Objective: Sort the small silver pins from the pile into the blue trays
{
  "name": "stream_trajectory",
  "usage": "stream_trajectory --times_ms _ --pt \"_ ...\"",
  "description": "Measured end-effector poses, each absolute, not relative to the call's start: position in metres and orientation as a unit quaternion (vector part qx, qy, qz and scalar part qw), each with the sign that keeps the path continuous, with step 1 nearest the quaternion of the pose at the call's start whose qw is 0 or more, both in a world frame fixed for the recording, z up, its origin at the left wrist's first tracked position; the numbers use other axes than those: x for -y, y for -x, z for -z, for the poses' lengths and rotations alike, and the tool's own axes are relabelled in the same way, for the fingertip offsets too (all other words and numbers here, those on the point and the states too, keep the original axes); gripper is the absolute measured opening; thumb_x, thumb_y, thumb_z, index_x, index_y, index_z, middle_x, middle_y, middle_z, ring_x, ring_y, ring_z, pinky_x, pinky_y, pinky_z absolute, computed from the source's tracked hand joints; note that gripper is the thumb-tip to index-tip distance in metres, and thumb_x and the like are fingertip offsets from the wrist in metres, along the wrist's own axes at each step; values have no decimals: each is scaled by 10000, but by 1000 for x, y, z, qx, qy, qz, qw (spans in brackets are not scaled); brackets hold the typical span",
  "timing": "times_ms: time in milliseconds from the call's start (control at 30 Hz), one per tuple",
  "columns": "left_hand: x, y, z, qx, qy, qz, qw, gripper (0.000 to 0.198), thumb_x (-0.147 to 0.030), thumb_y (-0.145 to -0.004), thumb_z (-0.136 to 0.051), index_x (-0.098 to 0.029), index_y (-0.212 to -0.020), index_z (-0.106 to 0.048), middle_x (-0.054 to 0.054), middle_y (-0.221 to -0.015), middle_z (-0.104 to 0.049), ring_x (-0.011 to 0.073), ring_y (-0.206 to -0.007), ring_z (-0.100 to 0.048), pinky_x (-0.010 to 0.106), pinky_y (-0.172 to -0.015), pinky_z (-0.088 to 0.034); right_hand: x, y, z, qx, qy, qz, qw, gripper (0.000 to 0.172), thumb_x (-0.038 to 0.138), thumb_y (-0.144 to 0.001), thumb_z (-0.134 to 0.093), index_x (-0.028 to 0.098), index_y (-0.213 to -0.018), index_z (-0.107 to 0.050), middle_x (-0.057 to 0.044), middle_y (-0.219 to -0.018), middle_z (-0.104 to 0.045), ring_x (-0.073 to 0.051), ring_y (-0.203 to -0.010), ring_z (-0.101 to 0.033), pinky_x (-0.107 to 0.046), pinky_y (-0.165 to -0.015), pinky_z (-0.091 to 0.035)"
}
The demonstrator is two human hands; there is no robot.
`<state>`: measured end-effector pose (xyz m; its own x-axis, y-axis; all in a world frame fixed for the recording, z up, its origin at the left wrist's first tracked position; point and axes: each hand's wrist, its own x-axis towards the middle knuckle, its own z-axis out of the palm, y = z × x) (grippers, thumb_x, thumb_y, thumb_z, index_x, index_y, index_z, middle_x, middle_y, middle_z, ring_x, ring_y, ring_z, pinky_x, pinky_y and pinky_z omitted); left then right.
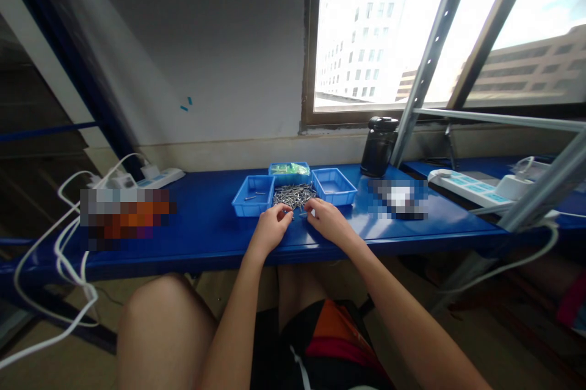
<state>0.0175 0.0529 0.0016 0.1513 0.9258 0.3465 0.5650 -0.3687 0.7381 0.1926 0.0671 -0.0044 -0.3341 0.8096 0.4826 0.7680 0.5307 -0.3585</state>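
A heap of small metal screws [293, 195] lies on the blue table [206, 225] between two blue trays. The left tray [253, 196] holds a few screws; the right tray [334, 186] looks empty. My left hand [271, 228] rests at the near edge of the heap with its fingers curled in a pinch. My right hand [326, 219] is just right of it, its fingers also curled at the heap's edge. What each pinch holds is too small to make out.
Behind the heap stands a third blue tray [289, 171] with green parts. A black jar [378, 146] stands at the back right. Power strips [151, 179] [462, 184] with white cables lie at both ends. Metal struts [540, 195] cross on the right.
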Motion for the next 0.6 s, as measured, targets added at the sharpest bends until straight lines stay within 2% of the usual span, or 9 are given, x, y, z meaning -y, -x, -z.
stream_trajectory --times_ms 133,400,600 --pt "-53 -19 -2 -520 -739 -378 204 291 -329 -781 -497 -166 -971 -645 48 -783 -657 180 -696 -590 284 -695 -444 -65 -193 3 831 434 -56 344 163 91 -797 -460 184 -872 -571 -23 -846 -587 -122 -718 -539 -225 -689 -401" --pt "-49 -19 -3 -473 -776 -357 217 188 -263 -775 -489 -175 -771 -655 31 -785 -681 177 -728 -604 269 -711 -435 -60 -194 -2 844 383 -73 369 145 129 -846 -436 184 -850 -570 -28 -853 -587 -129 -768 -539 -225 -718 -408" --pt "-48 -18 -4 -469 -766 -373 233 207 -289 -777 -470 -168 -767 -637 27 -723 -656 168 -682 -583 259 -654 -423 -63 -194 2 836 410 -77 358 121 202 -850 -484 184 -915 -585 -35 -884 -608 -126 -725 -543 -239 -707 -419"
